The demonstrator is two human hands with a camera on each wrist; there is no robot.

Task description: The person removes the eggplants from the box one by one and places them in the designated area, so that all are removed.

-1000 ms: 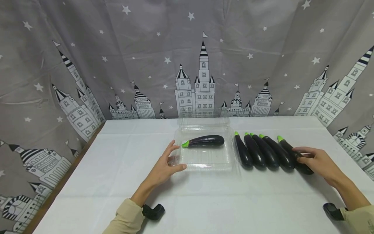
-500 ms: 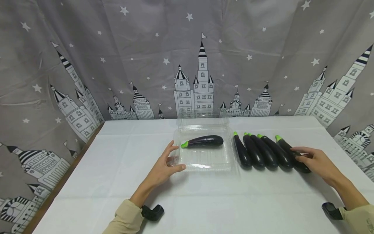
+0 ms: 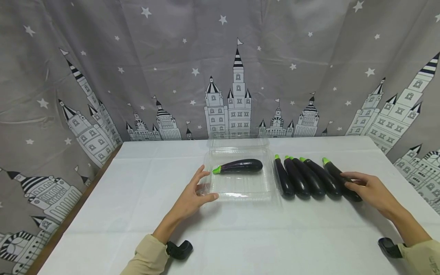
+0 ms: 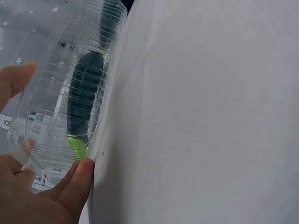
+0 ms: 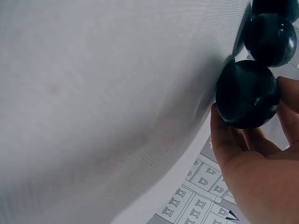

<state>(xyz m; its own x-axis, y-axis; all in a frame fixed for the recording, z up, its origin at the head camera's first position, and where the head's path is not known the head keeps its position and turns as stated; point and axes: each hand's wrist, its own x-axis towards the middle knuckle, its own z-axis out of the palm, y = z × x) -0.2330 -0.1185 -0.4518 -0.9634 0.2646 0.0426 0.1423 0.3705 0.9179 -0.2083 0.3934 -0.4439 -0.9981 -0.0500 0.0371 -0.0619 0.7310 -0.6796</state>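
A clear plastic clamshell container [image 3: 245, 185] stands with its lid raised, one dark purple eggplant [image 3: 242, 165] with a green stem lying crosswise in it. My left hand [image 3: 189, 198] holds the container's front left corner, thumb and fingers spread around it; in the left wrist view, fingertips meet the ribbed plastic wall [image 4: 56, 88]. To the right, several eggplants [image 3: 311, 179] lie side by side, green stems pointing away. With my right hand [image 3: 372, 191] I grip the rightmost eggplant [image 3: 331, 170] near its thick end. That rounded end [image 5: 247, 93] sits between thumb and fingers in the right wrist view.
A white cloth [image 3: 137, 214] covers the table, whose wooden edge [image 3: 75, 214] shows on the left. Behind hangs a grey curtain [image 3: 172, 46] printed with castles and stars. The row's leftmost eggplant [image 3: 283, 177] lies right beside the container's right side.
My right hand has shifted slightly left with the rightmost eggplant, and the others in the row have slid left a little, closer to the container. The left hand stays put.
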